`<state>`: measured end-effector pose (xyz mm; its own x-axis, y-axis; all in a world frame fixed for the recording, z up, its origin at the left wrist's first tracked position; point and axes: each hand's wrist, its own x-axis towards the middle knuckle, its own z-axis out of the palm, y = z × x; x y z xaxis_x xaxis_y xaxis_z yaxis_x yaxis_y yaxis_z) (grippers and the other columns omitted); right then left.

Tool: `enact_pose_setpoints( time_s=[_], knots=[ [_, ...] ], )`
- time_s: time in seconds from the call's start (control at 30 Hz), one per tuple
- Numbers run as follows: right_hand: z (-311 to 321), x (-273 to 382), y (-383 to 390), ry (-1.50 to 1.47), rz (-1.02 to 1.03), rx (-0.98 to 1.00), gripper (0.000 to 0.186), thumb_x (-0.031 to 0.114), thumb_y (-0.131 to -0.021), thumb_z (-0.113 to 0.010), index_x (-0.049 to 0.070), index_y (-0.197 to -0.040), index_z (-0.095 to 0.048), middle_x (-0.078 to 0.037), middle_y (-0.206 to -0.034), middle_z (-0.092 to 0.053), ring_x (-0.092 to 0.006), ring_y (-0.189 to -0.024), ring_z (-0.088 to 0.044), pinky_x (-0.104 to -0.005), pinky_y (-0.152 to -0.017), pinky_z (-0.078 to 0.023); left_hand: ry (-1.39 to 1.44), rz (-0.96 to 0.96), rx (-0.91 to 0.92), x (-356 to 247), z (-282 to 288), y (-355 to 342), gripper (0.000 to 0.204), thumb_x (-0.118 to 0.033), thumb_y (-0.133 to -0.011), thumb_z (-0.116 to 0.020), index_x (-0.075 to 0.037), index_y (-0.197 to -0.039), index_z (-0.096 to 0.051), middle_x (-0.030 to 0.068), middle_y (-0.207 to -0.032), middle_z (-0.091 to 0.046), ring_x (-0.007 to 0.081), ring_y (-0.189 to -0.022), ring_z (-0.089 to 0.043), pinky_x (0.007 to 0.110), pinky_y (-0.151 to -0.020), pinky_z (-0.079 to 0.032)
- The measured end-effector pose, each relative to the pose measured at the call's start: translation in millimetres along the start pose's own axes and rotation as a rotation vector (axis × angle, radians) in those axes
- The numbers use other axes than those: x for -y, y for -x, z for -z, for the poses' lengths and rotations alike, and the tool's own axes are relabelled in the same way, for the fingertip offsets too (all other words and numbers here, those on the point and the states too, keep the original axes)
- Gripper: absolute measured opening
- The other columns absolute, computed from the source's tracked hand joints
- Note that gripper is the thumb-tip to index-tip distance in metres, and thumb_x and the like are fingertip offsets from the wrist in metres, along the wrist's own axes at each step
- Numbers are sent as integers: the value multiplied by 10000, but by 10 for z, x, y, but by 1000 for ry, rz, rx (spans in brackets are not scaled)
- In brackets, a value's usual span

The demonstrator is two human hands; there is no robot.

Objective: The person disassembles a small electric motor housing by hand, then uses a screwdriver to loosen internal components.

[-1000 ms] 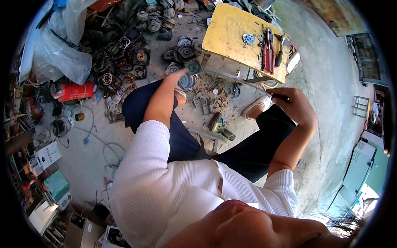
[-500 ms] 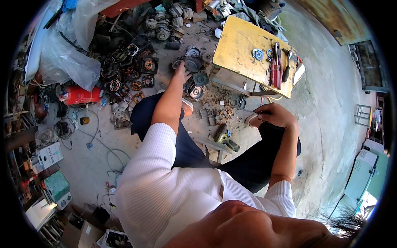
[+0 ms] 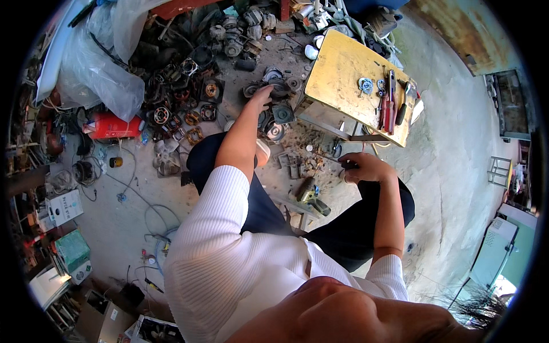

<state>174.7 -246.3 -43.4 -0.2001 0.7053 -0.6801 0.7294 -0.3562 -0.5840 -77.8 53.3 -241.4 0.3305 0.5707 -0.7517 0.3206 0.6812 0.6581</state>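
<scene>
My left hand (image 3: 261,99) reaches out over a cluster of round grey metal motor covers (image 3: 279,89) on the floor. Its fingers are spread over them, and the fingertips partly hide what they touch. Close by lie a squarish grey cover (image 3: 282,114) and a round one with a light centre (image 3: 275,132). Above my right knee, my right hand (image 3: 369,167) is closed around a screwdriver (image 3: 347,164) with a dark handle. Its thin shaft points left, over the debris. A green and black cordless drill (image 3: 312,196) lies between my feet.
A low yellow table (image 3: 337,68) at the upper right carries red-handled screwdrivers (image 3: 388,111), a hammer (image 3: 406,103) and a blue-grey round part (image 3: 365,86). Motor parts (image 3: 189,103) are heaped at the left, near a red cylinder (image 3: 114,125). Cables (image 3: 150,200) trail over the floor.
My left hand has stretched slightly farther over the round metal covers. My right hand has moved left with the screwdriver. The whole view has shifted a little.
</scene>
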Motion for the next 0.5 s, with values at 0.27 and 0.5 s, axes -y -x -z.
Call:
enact_pose_setpoints(
  time_s=[0.27, 0.5],
  knots=[
    [55, 296, -128, -180, 94, 27, 488, 121, -914, -613, 112, -1392, -514, -93, -1077, -686, -191, -873, -639, -356, -796, -525, -665, -98, -94, -199, -8, -131, 488, -447, -947, -553, -137, -1322, -599, 136, -1285, -621, 308, -1129, -609, 519, -877, -477],
    [-64, 352, -397, -166, 206, -145, 606, 125, -905, -615, 117, -1472, -402, -129, -1146, -652, -209, -971, -618, -351, -879, -495, -1464, -174, 581, -387, -311, 953, 581, -517, -875, -582, 49, -916, -711, 193, -891, -705, 301, -759, -674, 417, -663, -544]
  ],
)
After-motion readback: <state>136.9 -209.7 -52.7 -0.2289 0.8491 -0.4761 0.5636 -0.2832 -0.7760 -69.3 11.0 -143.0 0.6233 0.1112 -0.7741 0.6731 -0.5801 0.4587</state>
